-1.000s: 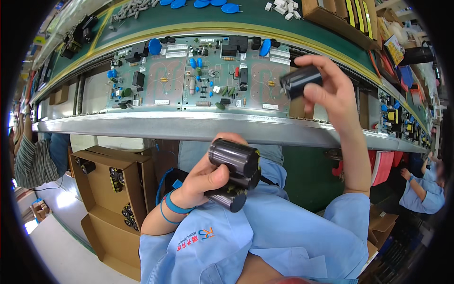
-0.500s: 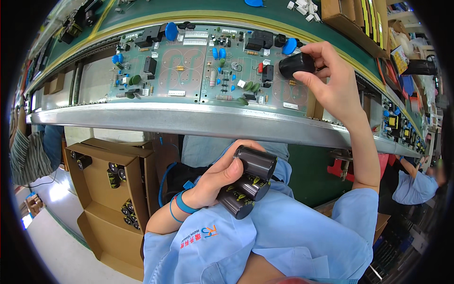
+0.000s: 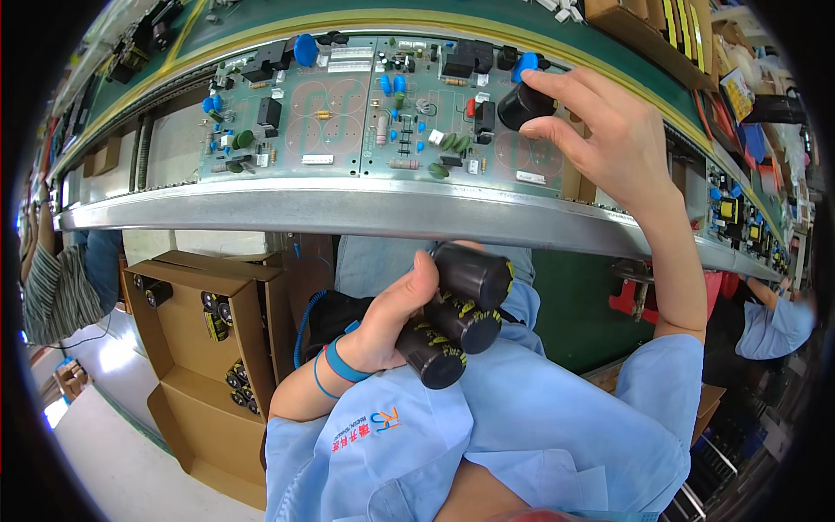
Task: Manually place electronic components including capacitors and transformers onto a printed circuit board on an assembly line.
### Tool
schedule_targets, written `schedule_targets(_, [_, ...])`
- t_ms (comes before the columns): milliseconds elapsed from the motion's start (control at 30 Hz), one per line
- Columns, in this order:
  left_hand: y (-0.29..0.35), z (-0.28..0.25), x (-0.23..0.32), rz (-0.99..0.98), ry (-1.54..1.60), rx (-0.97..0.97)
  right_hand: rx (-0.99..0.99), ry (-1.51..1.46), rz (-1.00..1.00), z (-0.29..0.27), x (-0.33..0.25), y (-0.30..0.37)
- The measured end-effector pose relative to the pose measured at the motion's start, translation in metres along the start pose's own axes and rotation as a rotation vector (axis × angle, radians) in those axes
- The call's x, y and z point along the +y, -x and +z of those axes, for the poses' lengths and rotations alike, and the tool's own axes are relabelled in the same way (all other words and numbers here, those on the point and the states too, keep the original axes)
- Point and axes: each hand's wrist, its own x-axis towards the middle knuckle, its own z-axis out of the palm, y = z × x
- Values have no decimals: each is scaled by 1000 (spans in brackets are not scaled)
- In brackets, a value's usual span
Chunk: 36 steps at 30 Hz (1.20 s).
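Observation:
In my left hand [image 3: 396,304] I hold three black cylindrical capacitors [image 3: 470,277] in a stack, low in front of my shirt. The thumb presses on the top one; the other fingers are mostly hidden behind them. My right hand [image 3: 600,130] pinches another black capacitor [image 3: 525,106] between thumb and fingers, tilted, over the right end of the green circuit board [image 3: 522,148]. Whether it touches the board I cannot tell. Beside it stand a blue disc component [image 3: 524,66] and a black block-shaped component [image 3: 484,117]. The left board [image 3: 326,113] shows bare round outlines.
A metal rail [image 3: 304,207] runs along the near side of the boards. At lower left an opened cardboard box [image 3: 196,335] holds several black capacitors [image 3: 216,315]. Another cardboard box [image 3: 639,43] stands at upper right. A co-worker [image 3: 774,326] in blue is at far right.
The boards have shifted slightly left in view. My right hand, with its capacitor, has moved a little left and tilted it. The left hand still grips its three capacitors, turned slightly.

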Motion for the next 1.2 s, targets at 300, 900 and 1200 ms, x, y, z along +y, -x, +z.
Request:
schedule_targets(300, [-24,26,9,36,-18,-65,-227,-933,108,-31,-47,50])
schedule_targets(900, [-8,8,11,-183,1,-4,-164,-588,508,-11,27,26])
schedule_targets(1200, [-9,11,5,-128,-49,57,37,-85,62,-8,18,30])
